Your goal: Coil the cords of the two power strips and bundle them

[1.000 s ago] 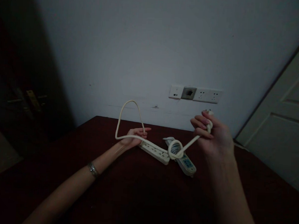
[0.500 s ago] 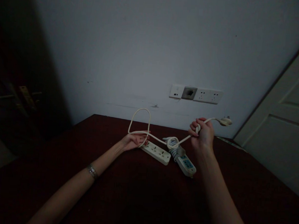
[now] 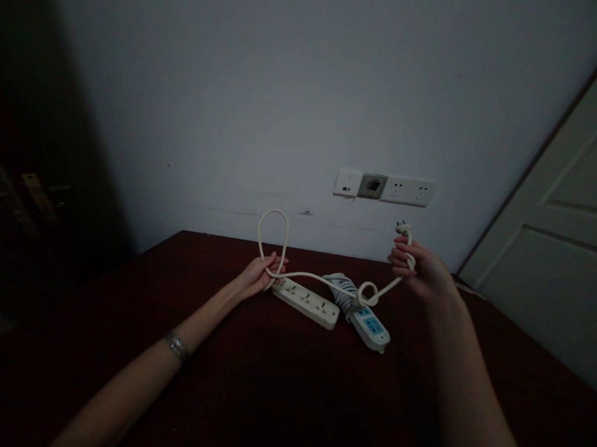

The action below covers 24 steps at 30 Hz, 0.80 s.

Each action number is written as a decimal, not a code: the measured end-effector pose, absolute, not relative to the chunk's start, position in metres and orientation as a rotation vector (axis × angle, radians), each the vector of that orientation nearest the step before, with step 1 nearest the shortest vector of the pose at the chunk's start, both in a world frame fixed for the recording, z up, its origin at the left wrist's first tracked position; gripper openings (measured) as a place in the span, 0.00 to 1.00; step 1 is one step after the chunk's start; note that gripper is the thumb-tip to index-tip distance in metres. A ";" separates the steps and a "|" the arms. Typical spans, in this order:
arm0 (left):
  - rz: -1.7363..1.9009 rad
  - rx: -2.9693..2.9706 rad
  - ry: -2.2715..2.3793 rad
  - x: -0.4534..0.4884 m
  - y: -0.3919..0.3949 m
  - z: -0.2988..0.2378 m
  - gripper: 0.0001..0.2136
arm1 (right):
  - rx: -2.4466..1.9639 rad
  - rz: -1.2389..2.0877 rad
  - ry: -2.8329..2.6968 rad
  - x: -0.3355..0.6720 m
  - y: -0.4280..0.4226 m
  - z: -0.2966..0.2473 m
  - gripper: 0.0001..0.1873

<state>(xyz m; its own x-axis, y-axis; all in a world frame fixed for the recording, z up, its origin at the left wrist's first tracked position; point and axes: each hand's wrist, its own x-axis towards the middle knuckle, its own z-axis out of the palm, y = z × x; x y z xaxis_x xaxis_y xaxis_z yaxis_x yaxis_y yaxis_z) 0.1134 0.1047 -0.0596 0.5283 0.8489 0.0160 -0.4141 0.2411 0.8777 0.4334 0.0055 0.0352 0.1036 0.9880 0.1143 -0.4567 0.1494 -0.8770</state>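
Observation:
A white power strip (image 3: 307, 303) lies on the dark red tabletop, its cream cord (image 3: 306, 274) rising from the left end. My left hand (image 3: 256, 277) is closed around that cord beside the strip, and a tall loop stands above my fingers. To the right, my right hand (image 3: 421, 264) grips the cord close to its plug (image 3: 402, 230), whose prongs point up. Between my hands the cord has a small curl. Behind that curl lies a second power strip (image 3: 373, 326) with blue sockets, its grey cord (image 3: 343, 294) wound around one end.
Wall sockets (image 3: 405, 191) are set in the pale wall (image 3: 224, 113) behind the table (image 3: 220, 379). A white panelled door (image 3: 566, 264) stands at the right, and a dark door with a metal handle (image 3: 35, 186) at the left.
My right hand has turned and moved slightly right, swinging the plug from pointing right to upright. The small curl has shifted right, and my left hand has moved slightly left along with the loop.

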 end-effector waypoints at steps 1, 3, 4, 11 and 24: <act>0.920 1.044 0.524 0.113 0.104 -0.060 0.15 | -0.807 1.238 -0.878 0.437 0.005 0.035 0.12; 0.860 1.192 0.480 0.110 0.101 -0.057 0.18 | -0.853 1.191 -0.901 0.443 0.005 0.033 0.12; 0.801 1.273 0.444 0.109 0.098 -0.055 0.19 | -0.885 1.153 -0.912 0.445 0.005 0.031 0.12; 0.216 1.765 0.343 0.104 0.072 -0.026 0.12 | -1.182 0.752 -0.916 0.436 0.030 0.022 0.12; 0.173 2.423 0.859 0.142 0.032 -0.047 0.06 | -0.839 0.360 -1.360 0.295 0.096 0.063 0.05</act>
<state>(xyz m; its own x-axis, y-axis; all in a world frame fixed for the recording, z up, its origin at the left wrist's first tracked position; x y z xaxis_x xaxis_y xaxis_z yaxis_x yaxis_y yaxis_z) 0.1417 0.0321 -0.0467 0.7865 0.6144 -0.0622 0.5426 -0.6395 0.5446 0.2948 0.0962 0.0633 0.2130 0.6732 0.7082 0.2347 0.6683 -0.7059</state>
